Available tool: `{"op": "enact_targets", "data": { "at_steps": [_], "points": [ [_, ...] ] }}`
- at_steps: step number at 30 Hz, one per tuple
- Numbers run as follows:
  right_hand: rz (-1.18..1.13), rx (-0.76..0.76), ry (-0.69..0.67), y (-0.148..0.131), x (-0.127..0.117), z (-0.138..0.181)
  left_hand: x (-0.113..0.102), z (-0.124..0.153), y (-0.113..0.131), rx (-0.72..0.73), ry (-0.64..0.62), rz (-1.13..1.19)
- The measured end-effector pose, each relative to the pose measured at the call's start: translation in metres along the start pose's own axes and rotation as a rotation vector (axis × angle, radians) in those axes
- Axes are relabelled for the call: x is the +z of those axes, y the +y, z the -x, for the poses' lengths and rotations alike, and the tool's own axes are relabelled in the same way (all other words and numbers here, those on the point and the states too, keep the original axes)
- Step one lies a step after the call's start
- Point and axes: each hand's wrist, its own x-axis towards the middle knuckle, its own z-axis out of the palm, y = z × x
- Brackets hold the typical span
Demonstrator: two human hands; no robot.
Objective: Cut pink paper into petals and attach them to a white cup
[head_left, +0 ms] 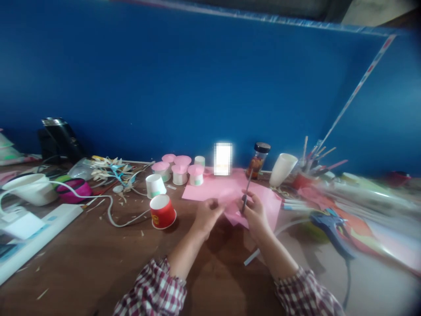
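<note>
My left hand (208, 217) pinches the edge of a pale pink paper piece (227, 197) above a larger sheet of pink paper (215, 186). Closed around a slim dark tool (249, 180) is my right hand (255, 213); the tool points upward, and its kind is not clear. The paper piece lies between both hands, its outline blurred. Left of my hands, a red paper cup (162, 213) and a white paper cup (155, 186) stand on the table. Behind them are several small cups with pink paper discs (180, 161) on top.
A glue gun (333, 230) lies at right near plastic-wrapped material. A lidded jar (258, 160), a tilted white cup (283, 169) and a bright pixelated patch stand at the back. A power strip (62, 219) with cables lies left; a blue partition (197, 87) rises behind.
</note>
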Motion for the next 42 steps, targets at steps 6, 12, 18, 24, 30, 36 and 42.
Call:
{"op": "enact_targets", "data": {
  "at_steps": [6, 12, 18, 24, 30, 36, 42],
  "points": [
    [0.026, -0.003, -0.028, 0.002, 0.002, 0.001, -0.003, -0.002, 0.003, -0.097, -0.018, 0.092],
    [0.084, 0.065, -0.245, -0.001, 0.003, 0.008, -0.019, -0.012, 0.016, -0.122, 0.186, 0.295],
    [0.088, 0.104, -0.515, 0.0, 0.002, 0.017, -0.03, -0.018, 0.032, -0.11, 0.39, 0.486],
    [0.213, 0.153, -0.694, -0.001, 0.001, 0.02, -0.03, -0.018, 0.032, -0.129, 0.373, 0.524],
    [0.229, 0.13, -0.683, -0.001, 0.001, 0.021, -0.021, -0.013, 0.027, -0.158, 0.28, 0.495],
    [0.267, 0.128, -0.629, -0.011, 0.005, 0.024, -0.018, -0.013, 0.023, -0.198, 0.258, 0.457],
    [0.306, 0.138, -0.62, -0.015, 0.008, 0.026, -0.018, -0.013, 0.021, -0.183, 0.242, 0.455]
  ]
}}
